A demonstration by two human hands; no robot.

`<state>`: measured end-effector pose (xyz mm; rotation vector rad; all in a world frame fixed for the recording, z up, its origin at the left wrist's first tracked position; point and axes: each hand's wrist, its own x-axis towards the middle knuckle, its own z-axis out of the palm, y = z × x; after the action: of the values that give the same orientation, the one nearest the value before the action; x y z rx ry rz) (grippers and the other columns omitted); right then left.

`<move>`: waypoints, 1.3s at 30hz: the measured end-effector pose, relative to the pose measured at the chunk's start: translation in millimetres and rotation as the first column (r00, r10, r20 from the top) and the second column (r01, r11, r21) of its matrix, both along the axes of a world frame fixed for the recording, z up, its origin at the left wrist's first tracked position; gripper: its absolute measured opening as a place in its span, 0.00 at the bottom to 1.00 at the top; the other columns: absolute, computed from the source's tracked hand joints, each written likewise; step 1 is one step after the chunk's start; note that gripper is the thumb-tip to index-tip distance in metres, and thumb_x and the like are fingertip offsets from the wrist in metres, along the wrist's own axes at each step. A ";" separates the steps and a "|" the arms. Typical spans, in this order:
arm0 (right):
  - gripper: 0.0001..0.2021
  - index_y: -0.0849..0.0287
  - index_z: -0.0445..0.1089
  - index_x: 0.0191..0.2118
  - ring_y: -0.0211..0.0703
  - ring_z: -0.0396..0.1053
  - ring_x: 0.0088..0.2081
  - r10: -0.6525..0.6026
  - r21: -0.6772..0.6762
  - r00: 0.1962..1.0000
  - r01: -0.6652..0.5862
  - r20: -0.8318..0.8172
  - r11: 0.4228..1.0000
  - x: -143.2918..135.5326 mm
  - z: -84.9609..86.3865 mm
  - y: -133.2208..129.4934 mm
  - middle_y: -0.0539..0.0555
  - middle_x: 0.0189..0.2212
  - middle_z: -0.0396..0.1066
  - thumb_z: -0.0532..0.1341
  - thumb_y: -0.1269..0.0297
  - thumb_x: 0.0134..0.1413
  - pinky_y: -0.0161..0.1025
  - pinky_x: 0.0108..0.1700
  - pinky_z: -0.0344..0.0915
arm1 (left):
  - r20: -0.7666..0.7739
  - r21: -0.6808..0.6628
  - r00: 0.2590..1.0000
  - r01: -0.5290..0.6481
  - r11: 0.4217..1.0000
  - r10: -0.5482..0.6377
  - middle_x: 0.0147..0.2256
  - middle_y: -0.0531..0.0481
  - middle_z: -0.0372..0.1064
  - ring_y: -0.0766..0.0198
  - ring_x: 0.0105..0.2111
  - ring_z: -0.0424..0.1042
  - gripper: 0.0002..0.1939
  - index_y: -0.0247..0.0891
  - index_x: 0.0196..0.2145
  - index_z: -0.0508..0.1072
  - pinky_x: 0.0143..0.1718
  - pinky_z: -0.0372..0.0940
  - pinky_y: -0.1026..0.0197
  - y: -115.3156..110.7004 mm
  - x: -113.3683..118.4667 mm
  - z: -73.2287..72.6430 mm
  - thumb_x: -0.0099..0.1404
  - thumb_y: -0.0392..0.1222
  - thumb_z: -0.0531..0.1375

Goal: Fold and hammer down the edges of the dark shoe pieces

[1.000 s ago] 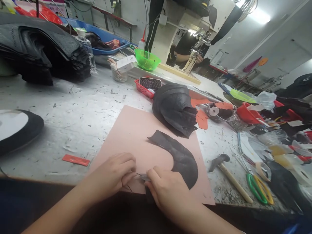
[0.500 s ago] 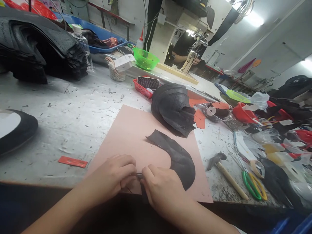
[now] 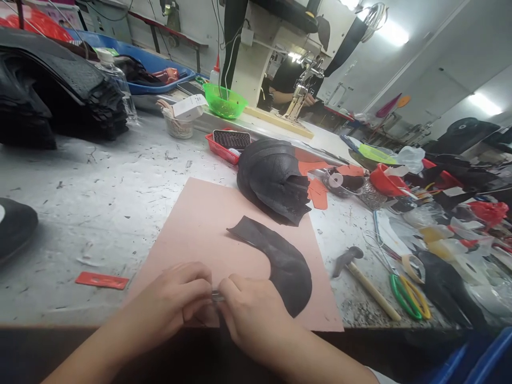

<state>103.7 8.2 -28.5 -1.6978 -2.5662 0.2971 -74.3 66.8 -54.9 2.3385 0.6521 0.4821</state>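
Observation:
My left hand (image 3: 188, 293) and my right hand (image 3: 248, 304) are close together at the table's front edge, fingers bent and pinched. Between their fingertips a small dark strip with a shiny edge (image 3: 216, 295) shows; a dark piece hangs below it, mostly hidden by my right hand. Both hands are over the front of a pink sheet (image 3: 196, 224). On that sheet, just beyond my right hand, lies a curved black piece (image 3: 290, 266). A stack of curved black pieces (image 3: 272, 176) rests across the sheet's far edge.
A hammer (image 3: 374, 290) and green-and-yellow-handled scissors (image 3: 406, 296) lie at the right. An orange-red strip (image 3: 102, 280) is at the left. Farther back are a red basket (image 3: 222, 150), a green bowl (image 3: 224, 101) and a sewing machine (image 3: 298, 96). Behind it a person's arm shows.
The camera view has shifted, so most of the scene sits farther left. My hands remain together, pinching the dark strip at the table's edge.

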 end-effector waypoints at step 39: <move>0.25 0.58 0.65 0.54 0.54 0.61 0.55 -0.017 0.263 0.990 0.053 -0.137 0.963 132.1 -26.0 -27.2 0.62 0.53 0.66 0.58 0.51 0.53 0.53 0.55 0.58 | 0.229 -0.273 0.908 -0.285 0.919 0.349 0.26 0.54 0.63 0.69 0.25 0.65 0.11 0.41 0.37 0.68 0.28 0.65 0.67 4.7 -16.6 -9.8 0.68 0.43 0.47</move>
<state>235.8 -18.9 -54.5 -1.5686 -2.3529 0.0570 -90.9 71.5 -64.6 1.9030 0.9093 0.8149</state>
